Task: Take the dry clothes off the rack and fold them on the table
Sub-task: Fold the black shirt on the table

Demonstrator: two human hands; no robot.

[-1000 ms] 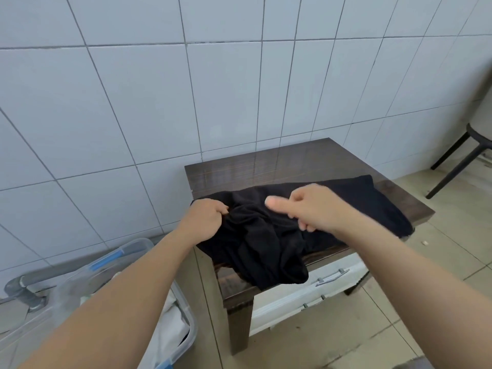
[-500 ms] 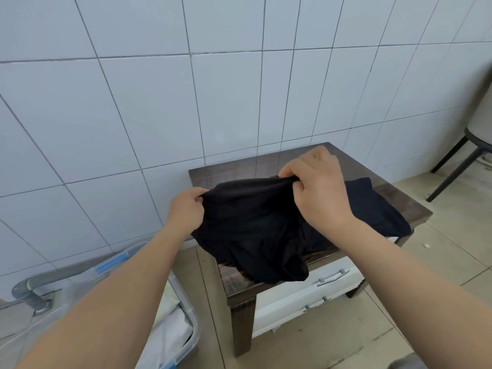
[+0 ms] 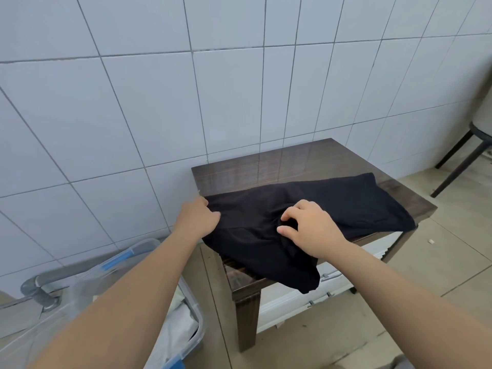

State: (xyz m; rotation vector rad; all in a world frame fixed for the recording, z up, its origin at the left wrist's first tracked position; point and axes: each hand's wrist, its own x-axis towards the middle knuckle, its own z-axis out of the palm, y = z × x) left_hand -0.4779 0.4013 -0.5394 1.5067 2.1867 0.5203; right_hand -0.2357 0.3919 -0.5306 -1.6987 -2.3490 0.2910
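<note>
A black garment (image 3: 346, 206) lies spread across the dark wooden table (image 3: 279, 166), with one bunched end hanging over the near edge. My left hand (image 3: 198, 218) pinches the garment's left edge at the table's left side. My right hand (image 3: 310, 230) sits on the middle of the cloth, its fingers curled into a bunched fold. No drying rack is in view.
A clear plastic bin (image 3: 127, 265) with blue clips holds white cloth at the lower left, beside a grey metal pipe (image 3: 37, 286). White drawers (image 3: 327, 286) sit under the table. Black chair legs (image 3: 460, 163) stand at the right. The tiled wall (image 3: 159, 102) is just behind the table.
The garment, held up off the table half a second ago, has been laid down and spread to the right. Both hands came down with it onto the tabletop.
</note>
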